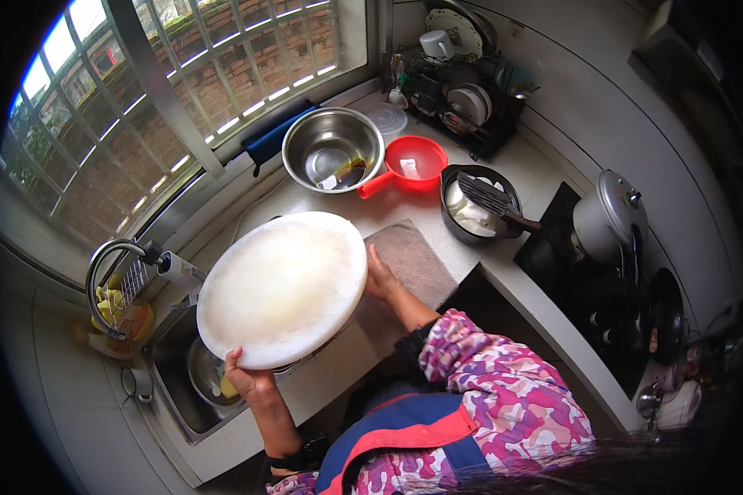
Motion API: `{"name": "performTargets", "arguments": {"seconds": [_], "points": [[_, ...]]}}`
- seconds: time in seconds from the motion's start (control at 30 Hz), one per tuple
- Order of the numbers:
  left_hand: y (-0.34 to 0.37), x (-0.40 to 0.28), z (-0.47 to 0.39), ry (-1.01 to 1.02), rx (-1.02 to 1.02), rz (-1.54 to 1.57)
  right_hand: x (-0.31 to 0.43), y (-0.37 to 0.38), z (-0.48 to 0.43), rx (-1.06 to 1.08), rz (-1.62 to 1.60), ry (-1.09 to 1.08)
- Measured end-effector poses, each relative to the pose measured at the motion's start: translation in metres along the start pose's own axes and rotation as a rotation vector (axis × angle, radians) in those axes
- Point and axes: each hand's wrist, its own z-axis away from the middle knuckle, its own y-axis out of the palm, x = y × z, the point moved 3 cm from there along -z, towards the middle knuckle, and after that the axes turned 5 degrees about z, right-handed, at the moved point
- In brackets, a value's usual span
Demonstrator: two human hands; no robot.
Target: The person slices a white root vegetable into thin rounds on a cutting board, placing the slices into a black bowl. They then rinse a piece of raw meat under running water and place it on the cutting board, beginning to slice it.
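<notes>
A thick round white cutting board (283,289) is held up between both hands, tilted over the counter and the edge of the sink. My left hand (246,375) grips its lower rim, with the thumb showing on the top face. On the board's right rim is my right hand (381,273), its fingers partly hidden behind the edge. Beneath and to the right of the board a brown cloth mat (412,263) lies on the counter. The board's face bears faint brownish stains and nothing rests on it.
Left is a steel sink (189,427) with a tap (93,272). Behind stand a steel basin (333,148), a red ladle (416,164) and a black pot (482,204) with a slotted turner across it. A pressure cooker (607,216) stands on the hob; a dish rack (464,99) is at the back.
</notes>
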Motion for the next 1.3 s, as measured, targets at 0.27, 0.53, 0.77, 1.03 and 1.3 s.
{"name": "performTargets", "arguments": {"seconds": [0.27,0.53,0.77,1.03,1.3], "points": [[0.001,0.027,0.081,0.041,0.07,-0.034,0.058,0.008,0.1,0.154,0.065,0.19],[-0.025,0.054,0.172,0.032,-0.062,-0.122,0.057,-0.037,0.163,0.094,0.184,0.1],[-0.061,0.018,0.24,0.208,-0.243,-0.029,0.012,-0.05,0.03,-0.041,0.429,0.237],[-0.096,-0.01,0.277,0.543,-0.465,-0.104,0.026,0.027,-0.04,0.189,0.092,-0.01],[-0.076,0.009,0.25,0.389,-0.361,-0.109,-0.041,0.011,0.134,0.451,0.43,0.71]]}}
